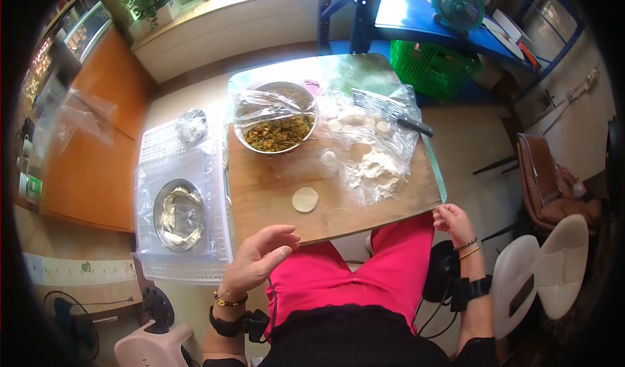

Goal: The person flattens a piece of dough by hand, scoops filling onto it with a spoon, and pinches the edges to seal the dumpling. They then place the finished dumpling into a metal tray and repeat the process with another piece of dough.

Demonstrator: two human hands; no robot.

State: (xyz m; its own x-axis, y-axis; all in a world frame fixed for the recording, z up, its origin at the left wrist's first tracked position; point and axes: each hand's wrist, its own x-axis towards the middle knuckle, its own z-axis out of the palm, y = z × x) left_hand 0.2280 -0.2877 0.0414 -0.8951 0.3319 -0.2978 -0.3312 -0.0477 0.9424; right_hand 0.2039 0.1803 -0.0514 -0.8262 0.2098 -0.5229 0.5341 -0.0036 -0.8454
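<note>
A flat round of dough point(305, 199) lies near the front edge of the wooden board point(260, 191). My left hand point(263, 256) is at the board's front edge, fingers apart and holding nothing. At the board's right front corner, my right hand point(450, 218) has its fingers curled in; whatever they may hold is too small to tell. A bowl of chopped filling point(280, 132), partly under plastic film, stands at the back left. White flour point(376, 175) is heaped at the right, in front of film-covered dough pieces point(351, 116). A knife point(415, 126) rests on the film.
Left of the board, a white plastic rack point(221, 237) holds a metal bowl point(158, 220) with pale dough pieces around its inside. A small clear round object point(329, 160) stands mid-board. A green basket point(430, 74) is behind at the right, and white chairs point(514, 282) stand at the right.
</note>
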